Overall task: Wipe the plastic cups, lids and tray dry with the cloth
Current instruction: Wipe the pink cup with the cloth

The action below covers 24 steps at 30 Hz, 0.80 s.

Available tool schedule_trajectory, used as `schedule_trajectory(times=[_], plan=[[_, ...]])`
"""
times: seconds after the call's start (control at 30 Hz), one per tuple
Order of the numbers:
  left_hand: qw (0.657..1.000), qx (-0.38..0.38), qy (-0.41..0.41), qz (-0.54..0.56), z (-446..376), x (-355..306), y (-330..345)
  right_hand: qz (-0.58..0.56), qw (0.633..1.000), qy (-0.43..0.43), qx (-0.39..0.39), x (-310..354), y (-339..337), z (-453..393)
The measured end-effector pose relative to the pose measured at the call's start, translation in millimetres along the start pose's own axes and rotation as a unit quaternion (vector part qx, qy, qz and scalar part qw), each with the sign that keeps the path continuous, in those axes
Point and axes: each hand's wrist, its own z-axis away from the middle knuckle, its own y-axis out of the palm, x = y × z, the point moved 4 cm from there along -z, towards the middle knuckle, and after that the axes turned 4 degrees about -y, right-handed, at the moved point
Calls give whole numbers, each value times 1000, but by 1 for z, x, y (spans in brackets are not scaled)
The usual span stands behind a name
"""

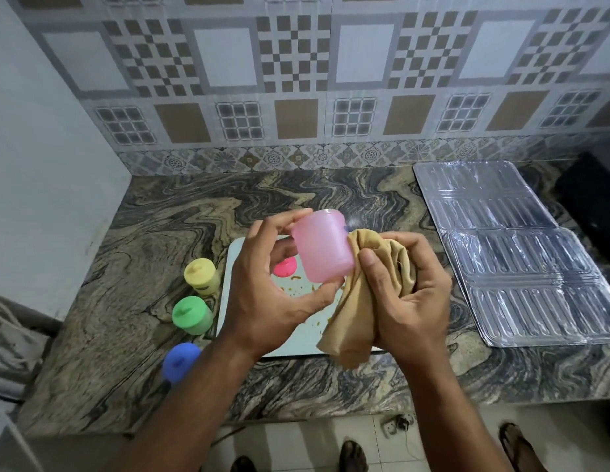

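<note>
Head view: only one camera, looking down at a marbled worktop [126,274] against a tiled wall.
Left hand [273,284]: curled round the pink cup [322,245], thumb near its lower end, fingers over the far end; cup lifted above the tray and tipped on its side.
Right hand [409,291]: closed on a bunched tan cloth [368,294], pressing it against the cup's right side; loose end hangs down over the tray's near edge.
Tray [228,294]: white, flat on the worktop under both hands; brownish specks and smears show on it, so it looks not yet wiped.
Pink lid [286,267]: lying on the tray, below the cup, off its cup.
Yellow cup [200,274], green cup [192,315], blue cup [181,361]: in a row just left of the tray, lids on, set apart from the work.
Clear plastic sheet [521,250]: ribbed, far right, well apart.
Progress, as a judgement: the three lidded cups are probably done; the pink cup is in hand; its lid and the tray are left. Roughly past halfway.
</note>
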Motion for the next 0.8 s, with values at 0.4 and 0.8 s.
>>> schedule_trajectory(times=[0.4,0.8], plan=[[982,-22,72,-176,7,-10,0,228,961,-145,61,18,15,-14],[990,-2,-14,141,12,1,1,-74,996,48,-4,-5,1,-8]])
